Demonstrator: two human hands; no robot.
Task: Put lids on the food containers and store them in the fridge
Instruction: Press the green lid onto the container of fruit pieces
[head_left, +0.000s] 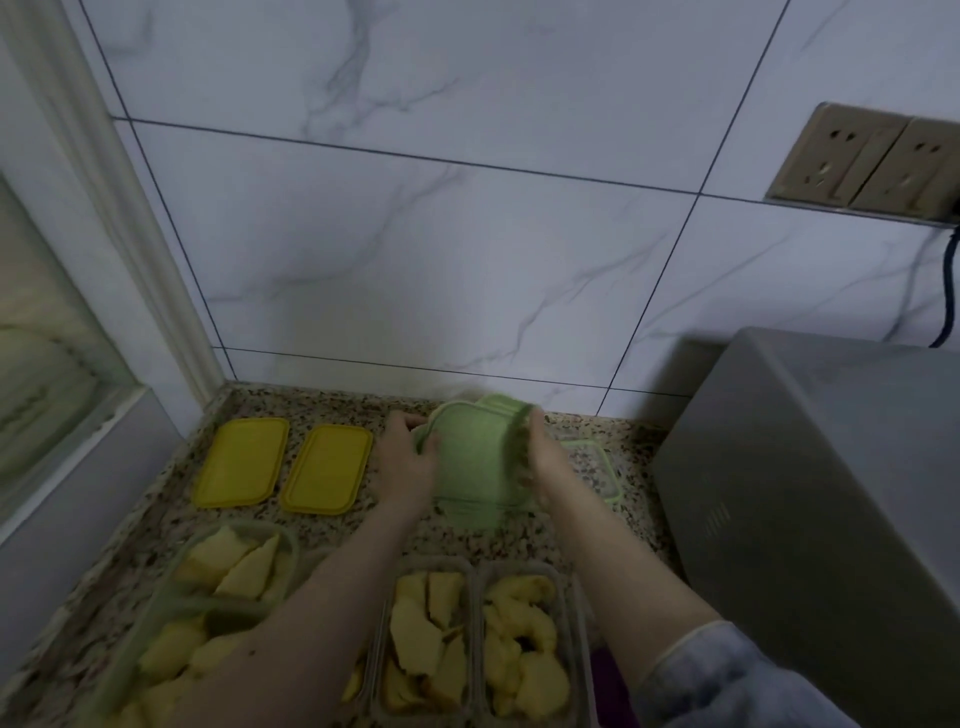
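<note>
A stack of green lids is lifted and tilted near the back of the speckled counter. My left hand grips its left edge and my right hand grips its right edge. Two yellow lids lie flat to the left. A clear lid with a green rim lies to the right, partly hidden by my right hand. Near the front stand open clear containers of yellow food: two narrow ones side by side and larger ones on the left. The picture is blurred.
A grey boxy appliance stands on the right of the counter. The tiled wall closes the back, with a double socket and a dark cable at upper right. A white frame and ledge border the left side.
</note>
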